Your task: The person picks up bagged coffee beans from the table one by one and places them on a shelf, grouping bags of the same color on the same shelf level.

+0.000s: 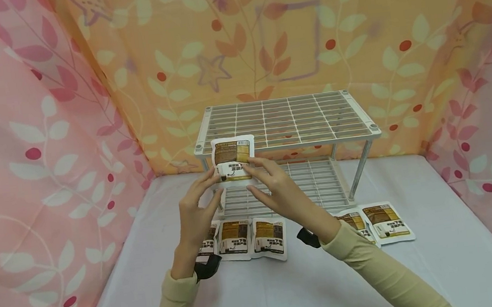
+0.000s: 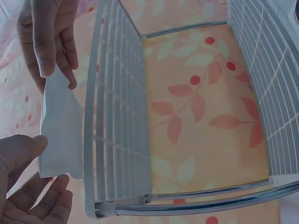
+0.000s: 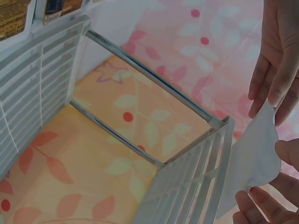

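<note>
A white-edged sachet [image 1: 229, 153] with a brown and yellow printed face is held upright between my two hands, at the front left of the upper rack shelf. My left hand [image 1: 197, 209] pinches its left edge. On the right edge, fingers and thumb of my right hand [image 1: 279, 190] grip it. Both wrist views show the plain white back of this sachet [image 2: 60, 130], close beside the shelf grid. The wire rack [image 1: 285, 121] has two white grid shelves on metal posts.
Several similar sachets [image 1: 234, 238] lie in a row before the rack, partly behind my left wrist. More sachets [image 1: 386, 221] lie at the right, partly hidden by my right sleeve. Patterned cloth [image 1: 237, 38] stands around the white-covered table [image 1: 289, 295].
</note>
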A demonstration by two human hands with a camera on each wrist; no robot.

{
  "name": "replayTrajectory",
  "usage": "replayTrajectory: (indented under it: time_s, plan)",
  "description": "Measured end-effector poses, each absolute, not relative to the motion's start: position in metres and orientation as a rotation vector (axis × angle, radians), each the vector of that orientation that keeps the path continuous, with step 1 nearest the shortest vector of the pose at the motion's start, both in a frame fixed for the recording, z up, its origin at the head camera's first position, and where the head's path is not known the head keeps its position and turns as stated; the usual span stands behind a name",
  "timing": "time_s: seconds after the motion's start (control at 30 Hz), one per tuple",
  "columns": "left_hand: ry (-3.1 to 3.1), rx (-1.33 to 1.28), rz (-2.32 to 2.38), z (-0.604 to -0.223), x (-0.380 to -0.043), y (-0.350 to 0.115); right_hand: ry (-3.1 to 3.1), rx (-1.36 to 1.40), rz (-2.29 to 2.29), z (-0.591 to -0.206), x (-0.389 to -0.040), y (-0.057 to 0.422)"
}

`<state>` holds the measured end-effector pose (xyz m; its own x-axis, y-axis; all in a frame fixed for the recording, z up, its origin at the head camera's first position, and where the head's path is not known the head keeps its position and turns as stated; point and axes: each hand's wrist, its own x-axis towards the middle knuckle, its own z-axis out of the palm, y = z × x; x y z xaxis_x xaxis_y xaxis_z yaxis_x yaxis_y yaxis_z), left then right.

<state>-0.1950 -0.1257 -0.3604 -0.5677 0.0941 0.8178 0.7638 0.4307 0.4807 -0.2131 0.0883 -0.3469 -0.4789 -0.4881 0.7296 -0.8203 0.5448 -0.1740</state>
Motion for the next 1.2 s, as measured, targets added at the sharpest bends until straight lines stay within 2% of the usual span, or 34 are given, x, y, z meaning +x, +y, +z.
replayTrajectory:
  time_s: [0.17,0.37,0.7,1.0,1.2]
  plan:
    - [-1.942,-0.721,-1.176,-0.346,-0.195,-0.125,-2.153,1.037,0.667,-0.343,-0.220,0.084]
    - [-1.931,-0.719,-1.195,-0.362,-0.218,-0.137,-2.164,1.036,0.661,-0.338,-0.227,0.077]
    - [-1.908,-0.684,-1.169,-0.338,-0.214,-0.129,-2.181,1.022,0.736,-0.330,-0.237,0.072]
    - [-1.920,-0.627,-1.139,-0.355,-0.242,-0.137,-2.204,1.008,0.720,-0.329,-0.246,0.069]
    - [-1.894,-0.562,-1.160,-0.354,-0.250,-0.138,-2.223,0.958,0.690,-0.327,-0.252,0.066]
